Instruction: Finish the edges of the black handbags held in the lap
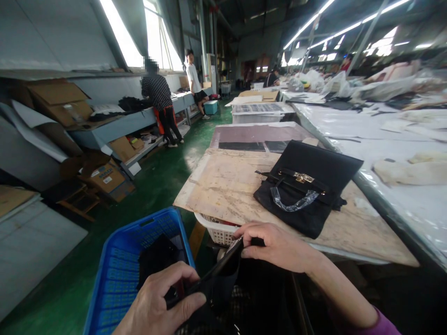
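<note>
Both my hands hold a flat black piece of bag material low in front of me. My left hand grips its near end, fingers curled round it. My right hand pinches its far end, thumb and fingers closed. Beneath them lies a dark checked surface. A finished black handbag with a gold clasp and a plastic-wrapped handle lies on the wooden board just beyond my right hand.
A blue plastic crate with dark pieces stands at my left. A white basket sits under the board's edge. Long tables with plastic sheeting run to the right. Two people stand by shelves across the green floor.
</note>
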The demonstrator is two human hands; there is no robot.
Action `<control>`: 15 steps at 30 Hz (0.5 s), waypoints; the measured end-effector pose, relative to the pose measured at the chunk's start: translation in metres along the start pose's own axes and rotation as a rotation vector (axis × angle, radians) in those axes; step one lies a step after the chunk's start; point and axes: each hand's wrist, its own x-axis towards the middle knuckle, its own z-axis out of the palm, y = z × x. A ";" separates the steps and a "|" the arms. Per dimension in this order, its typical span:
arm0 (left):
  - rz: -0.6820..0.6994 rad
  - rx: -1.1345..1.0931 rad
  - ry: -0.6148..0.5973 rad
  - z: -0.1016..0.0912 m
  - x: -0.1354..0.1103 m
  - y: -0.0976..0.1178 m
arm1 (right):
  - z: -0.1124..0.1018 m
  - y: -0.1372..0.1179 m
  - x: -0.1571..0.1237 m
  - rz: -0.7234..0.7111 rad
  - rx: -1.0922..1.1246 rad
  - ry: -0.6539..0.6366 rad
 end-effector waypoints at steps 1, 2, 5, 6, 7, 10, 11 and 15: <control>-0.009 -0.010 0.013 0.001 0.001 -0.002 | 0.000 0.001 0.000 0.010 0.005 0.016; -0.021 -0.024 0.019 0.002 0.001 -0.003 | -0.001 0.001 0.000 0.017 0.007 0.029; -0.034 -0.062 0.014 0.002 0.002 -0.004 | -0.001 0.001 -0.001 0.025 0.005 0.048; -0.028 -0.072 0.009 0.002 0.002 -0.003 | -0.001 0.001 -0.001 0.025 0.004 0.051; -0.022 -0.077 0.008 0.002 0.002 -0.001 | -0.001 0.000 0.000 0.026 0.002 0.054; -0.028 -0.066 0.022 0.003 0.002 0.004 | 0.000 0.000 0.001 0.036 -0.009 0.076; -0.041 -0.058 0.028 0.004 0.002 0.005 | 0.001 0.000 0.001 0.040 -0.013 0.085; -0.078 -0.090 0.012 0.007 0.005 0.010 | 0.002 0.000 0.000 0.048 -0.012 0.096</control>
